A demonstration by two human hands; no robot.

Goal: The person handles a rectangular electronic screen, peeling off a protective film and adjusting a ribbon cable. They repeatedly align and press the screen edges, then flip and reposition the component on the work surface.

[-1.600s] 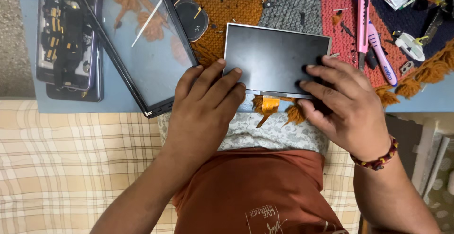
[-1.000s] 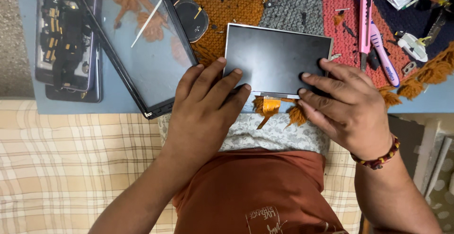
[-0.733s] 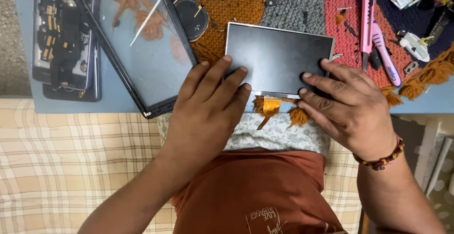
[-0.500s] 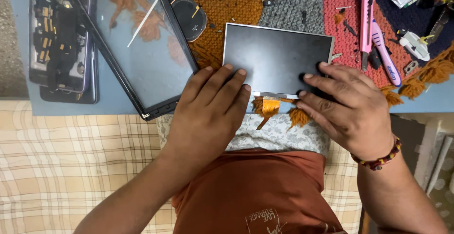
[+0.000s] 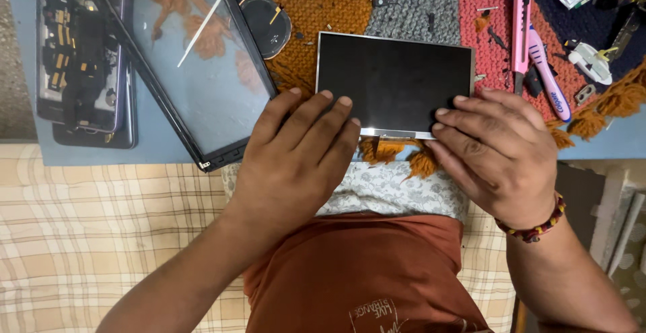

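Left hand (image 5: 293, 155) and right hand (image 5: 494, 151) flank the dark display panel (image 5: 393, 84). Between them: an open strip at the panel's near edge. Just left of the left hand: glass touch panel (image 5: 192, 64), blocking. Beyond that: opened phone (image 5: 81, 57). Just past the right hand's fingertips: pink utility knife (image 5: 521, 20) and pink tool (image 5: 548, 77). Bare blue table (image 5: 155, 148) lies near-left.

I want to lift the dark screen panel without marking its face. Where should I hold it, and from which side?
Probably by the two short edges, coming from the near side. The panel is thin and lies flat on the knitted mat, with its glossy face up. Its near edge overhangs the mat, where the left hand and right hand already rest, so fingers could slip underneath there.
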